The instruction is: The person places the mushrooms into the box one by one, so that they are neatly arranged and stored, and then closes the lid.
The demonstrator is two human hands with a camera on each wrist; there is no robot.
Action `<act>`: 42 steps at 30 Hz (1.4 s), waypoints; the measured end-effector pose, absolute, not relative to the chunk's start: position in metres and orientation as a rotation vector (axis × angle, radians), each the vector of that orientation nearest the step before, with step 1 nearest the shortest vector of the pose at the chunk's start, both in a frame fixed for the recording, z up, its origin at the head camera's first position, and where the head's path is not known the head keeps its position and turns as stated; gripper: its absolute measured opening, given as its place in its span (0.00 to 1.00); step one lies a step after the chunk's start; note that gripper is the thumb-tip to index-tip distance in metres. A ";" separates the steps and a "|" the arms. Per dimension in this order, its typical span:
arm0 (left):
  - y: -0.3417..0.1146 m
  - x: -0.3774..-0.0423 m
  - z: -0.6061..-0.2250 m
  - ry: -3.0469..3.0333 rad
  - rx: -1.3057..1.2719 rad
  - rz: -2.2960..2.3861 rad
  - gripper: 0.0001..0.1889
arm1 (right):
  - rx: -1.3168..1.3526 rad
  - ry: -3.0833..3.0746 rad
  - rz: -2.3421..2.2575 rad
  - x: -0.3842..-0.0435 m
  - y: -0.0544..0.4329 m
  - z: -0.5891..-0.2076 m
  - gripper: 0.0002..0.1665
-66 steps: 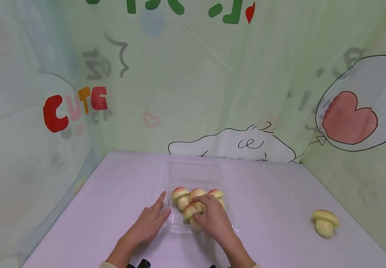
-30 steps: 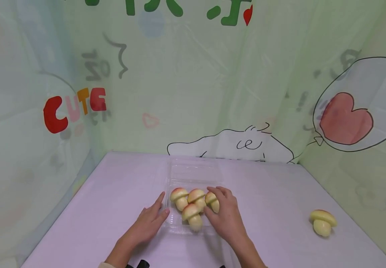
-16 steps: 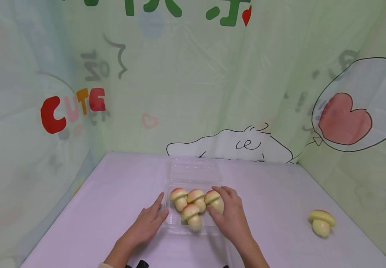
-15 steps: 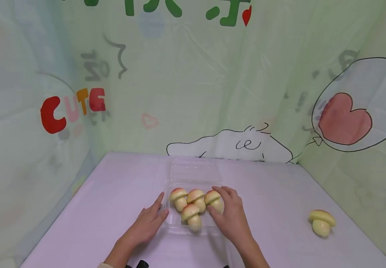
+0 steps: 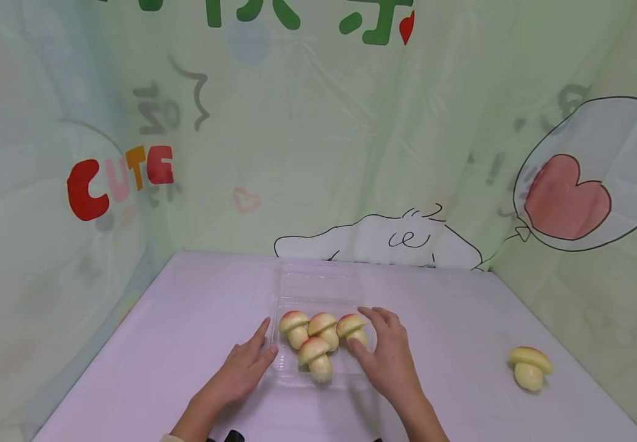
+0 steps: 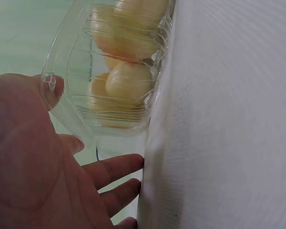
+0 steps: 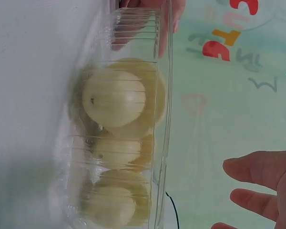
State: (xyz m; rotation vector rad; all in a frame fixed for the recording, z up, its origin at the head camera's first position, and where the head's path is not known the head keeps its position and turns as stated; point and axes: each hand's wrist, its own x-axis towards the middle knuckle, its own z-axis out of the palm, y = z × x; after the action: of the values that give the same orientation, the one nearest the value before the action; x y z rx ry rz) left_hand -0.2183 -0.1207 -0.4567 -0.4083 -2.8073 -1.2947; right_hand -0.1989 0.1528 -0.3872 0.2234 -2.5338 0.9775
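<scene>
A clear plastic clamshell box [image 5: 290, 370] stands with its lid folded back. Several toy mushrooms, cream with reddish caps, lie inside: a back row of a left mushroom [image 5: 294, 328], a middle mushroom [image 5: 324, 329] and a right mushroom [image 5: 352, 329], with a front mushroom [image 5: 316, 359] before them. My left hand [image 5: 243, 368] is at the box's left side, fingers extended; in the left wrist view its thumb and a finger are by the rim [image 6: 50, 81]. My right hand [image 5: 387, 356] hovers over the box's right edge, fingers spread and holding nothing, its thumb near the right mushroom.
Another toy mushroom [image 5: 531, 368] sits on the white tabletop [image 5: 451, 380] far to the right. The open lid [image 5: 320, 284] lies behind the box. Printed cloth walls [image 5: 318, 135] enclose the table on the left, back and right.
My right hand has moved from above the front and middle mushrooms to the right, away from the right mushroom, which shows more fully. My left hand has stayed beside the box.
</scene>
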 end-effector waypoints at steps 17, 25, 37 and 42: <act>-0.121 -0.218 -0.457 -2.816 -0.407 -1.288 0.36 | 0.154 -2.526 0.989 -0.197 0.166 -0.386 0.31; -0.120 -0.219 -0.457 -2.826 -0.394 -1.279 0.36 | 0.100 -2.532 0.972 -0.195 0.177 -0.386 0.32; -0.121 -0.220 -0.460 -2.821 -0.403 -1.271 0.36 | 0.022 -2.529 0.943 -0.195 0.198 -0.386 0.33; -0.122 -0.221 -0.461 -2.817 -0.408 -1.280 0.36 | 0.007 -2.521 0.903 -0.196 0.206 -0.390 0.33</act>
State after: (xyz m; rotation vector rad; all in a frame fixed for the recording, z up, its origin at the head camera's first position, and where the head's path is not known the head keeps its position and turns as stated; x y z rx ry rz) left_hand -0.2205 -0.1216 -0.4608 -0.4083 -2.8170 -1.2802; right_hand -0.1957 0.2059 -0.3899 0.0069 -2.5214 0.9026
